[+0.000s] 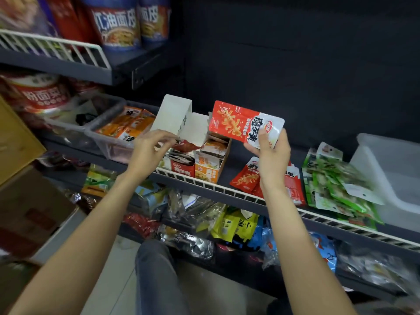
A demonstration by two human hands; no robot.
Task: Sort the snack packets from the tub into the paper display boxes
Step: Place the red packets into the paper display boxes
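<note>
the right hand pinches a red-and-white foil snack packet by its white end, thumb on top, held up above the dark shelf. the left hand pinches a small dark red packet over the open paper display boxes. more red packets lie just beside the right wrist, green packets further right, near a translucent white plastic tub.

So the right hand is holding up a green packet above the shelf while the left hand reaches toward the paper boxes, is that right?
Not quite. The packet held up by the right hand is red and white, not green, as the head view shows; the green packets lie in a pile on the shelf further right. The rest stands: the left hand reaches toward the paper boxes.
</note>
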